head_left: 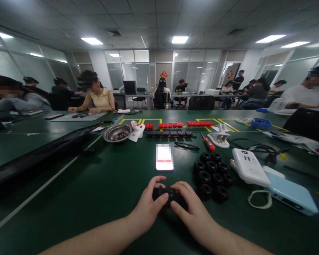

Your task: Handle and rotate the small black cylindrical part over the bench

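Just above the green tabletop (108, 184), my left hand (149, 205) is closed around a small black part (159, 191), its thumb pressed on the near side. My right hand (191, 207) has curled fingers and thumb at the right end of the same part. Its exact kind cannot be made out, and the fingers cover much of it. A lit phone (164, 165) lies flat beyond my hands. To the right of them stands a cluster of several round black parts (211, 165) with ring-shaped tops.
Further off lie a metal bowl (117, 133) with small pieces, red trays (171, 125), a black strip of parts (171, 134), a red-handled screwdriver (209, 144) and glasses (186, 146). Power banks (292, 194) and cables sit right; a long black bag (42, 152) lies left. People sit around.
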Demonstrator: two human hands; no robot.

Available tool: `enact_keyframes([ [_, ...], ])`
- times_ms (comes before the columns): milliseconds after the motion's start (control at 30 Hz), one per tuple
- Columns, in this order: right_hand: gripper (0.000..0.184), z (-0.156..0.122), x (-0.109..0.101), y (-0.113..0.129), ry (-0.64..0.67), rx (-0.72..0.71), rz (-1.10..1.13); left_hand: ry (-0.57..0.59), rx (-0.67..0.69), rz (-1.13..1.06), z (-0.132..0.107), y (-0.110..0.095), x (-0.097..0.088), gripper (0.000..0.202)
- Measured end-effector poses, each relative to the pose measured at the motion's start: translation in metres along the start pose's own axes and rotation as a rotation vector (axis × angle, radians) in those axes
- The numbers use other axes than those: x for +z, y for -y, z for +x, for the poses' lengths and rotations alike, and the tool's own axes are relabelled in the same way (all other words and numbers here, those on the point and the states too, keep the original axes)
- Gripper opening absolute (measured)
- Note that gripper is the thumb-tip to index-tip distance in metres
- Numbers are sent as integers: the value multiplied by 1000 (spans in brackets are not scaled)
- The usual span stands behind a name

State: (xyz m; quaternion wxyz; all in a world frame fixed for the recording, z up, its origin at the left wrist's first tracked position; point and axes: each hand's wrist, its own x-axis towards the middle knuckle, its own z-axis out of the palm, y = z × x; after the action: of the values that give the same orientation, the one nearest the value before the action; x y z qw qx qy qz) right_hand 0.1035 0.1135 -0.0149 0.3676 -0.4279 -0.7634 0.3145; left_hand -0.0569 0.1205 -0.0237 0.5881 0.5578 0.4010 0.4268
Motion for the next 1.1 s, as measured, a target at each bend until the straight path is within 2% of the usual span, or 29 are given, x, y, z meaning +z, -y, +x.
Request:
enact_keyframes([
  [100,21,0,1,-2,-4,6,13,4,-25,31,1,-1,-1,38],
  [300,38,-6,3,2,2,-43,-3,-14,-64,109,4,-2,-3,29],
  [433,39,-5,1,4,3,-54,-13,-6,7,88,-1,-2,-2,29],
  [567,31,-3,0,2,39,-42,-7,-18,108,105,-4,-1,-2,34],
  [767,44,-5,2,2,9,-80,-34,5,-48,70,0,0,-2,37],
  [900,49,-4,2,3,42,-71,24,-1,-6,84,-1,1,-2,36],
  [967,44,-3,0,3,48,-65,62,-19,33,89,-2,2,-2,37],
  [1100,21,1,-1,0,37,-20,79,-51,37,106,-2,3,-3,39],
])
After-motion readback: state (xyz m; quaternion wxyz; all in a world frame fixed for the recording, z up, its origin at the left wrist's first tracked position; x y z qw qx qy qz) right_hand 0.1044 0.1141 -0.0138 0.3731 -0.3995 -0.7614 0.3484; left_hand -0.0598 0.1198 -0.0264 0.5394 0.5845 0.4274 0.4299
